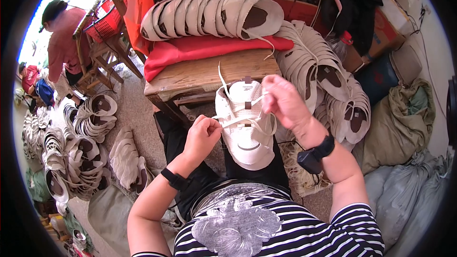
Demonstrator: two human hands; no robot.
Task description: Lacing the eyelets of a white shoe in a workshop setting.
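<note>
L hand [203, 134] is fisted, grip clamped on one end of the white lace [238, 120]; R hand [285, 101] pinches the other end, pulled up and taut. Lace threads through 1 white shoe upper [243, 128] resting on the lap, just in front of the wooden table [204, 74]. Risk: uneven pull could slip the lace out of an eyelet or skew the upper. Count: 2 hands, 1 upper in work, 1 table; stacked uppers [209, 14] on a red cloth [204, 47] too many to count.
</note>
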